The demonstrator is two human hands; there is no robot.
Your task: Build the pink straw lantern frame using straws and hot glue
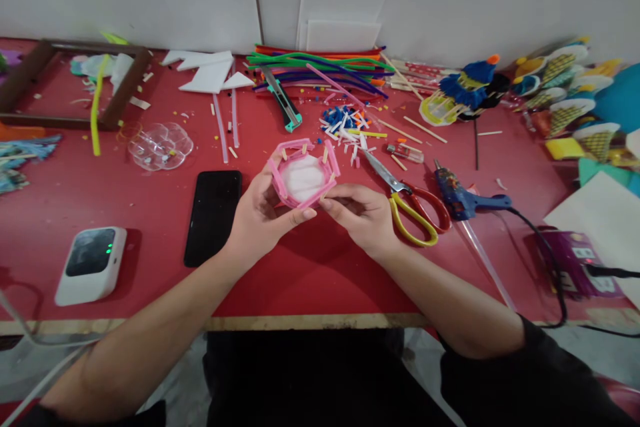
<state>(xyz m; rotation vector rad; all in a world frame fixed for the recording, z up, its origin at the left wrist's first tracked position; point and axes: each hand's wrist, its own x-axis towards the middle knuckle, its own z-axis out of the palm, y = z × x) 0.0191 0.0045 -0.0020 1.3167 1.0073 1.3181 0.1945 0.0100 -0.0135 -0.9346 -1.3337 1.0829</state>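
Observation:
Between my hands, above the red table, is a small round craft basket (pixel 301 178) with a white base, short wooden pegs and pink pipe-cleaner strips around its rim. My left hand (pixel 263 213) grips it from the left, thumb along the near side. At the lower right edge, my right hand (pixel 361 215) pinches the rim near a peg with thumb and forefinger. The hands partly hide the basket's underside. Scissors (pixel 400 188) with one red and one yellow handle lie just right of my right hand. A black phone (pixel 213 219) lies left of my left hand.
A blue glue gun (pixel 463 193) with a black cord lies at the right. Behind are a utility knife (pixel 283 102), colourful pipe cleaners (pixel 320 67) and cut bits (pixel 345 123). A clear flower-shaped tray (pixel 161 147) and a white device (pixel 91 265) are at the left.

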